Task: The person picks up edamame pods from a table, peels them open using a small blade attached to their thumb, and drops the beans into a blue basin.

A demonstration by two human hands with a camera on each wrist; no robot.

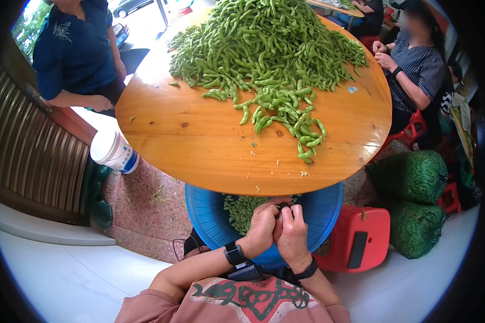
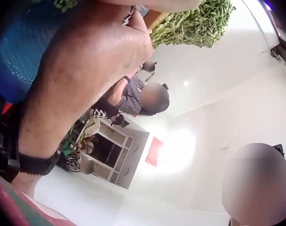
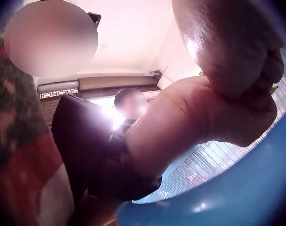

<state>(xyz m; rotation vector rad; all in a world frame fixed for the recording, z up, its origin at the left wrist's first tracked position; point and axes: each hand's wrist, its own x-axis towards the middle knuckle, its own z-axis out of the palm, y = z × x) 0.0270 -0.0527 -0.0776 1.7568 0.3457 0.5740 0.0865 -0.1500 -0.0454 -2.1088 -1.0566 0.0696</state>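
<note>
Both hands meet over a blue plastic basin (image 1: 334,215), fingers curled together at the tips. My left hand (image 1: 258,226) and right hand (image 1: 292,237) pinch a small piece between them, mostly hidden by the fingers. In the right wrist view, a green tip of an edamame pod (image 3: 273,88) pokes out there. Something dark shows at the fingertips in the head view. Shelled green beans (image 1: 240,212) lie in the basin beneath the left hand. Beyond it, a large heap of edamame pods (image 1: 275,48) covers the far part of the wooden table (image 1: 183,145).
A trail of loose pods (image 1: 307,137) reaches toward the near table edge, which overhangs the basin. To the right stand a red stool (image 1: 372,231) and stacked green net sacks (image 1: 415,177). A white bucket (image 1: 110,148) is at left. Two people are by the table.
</note>
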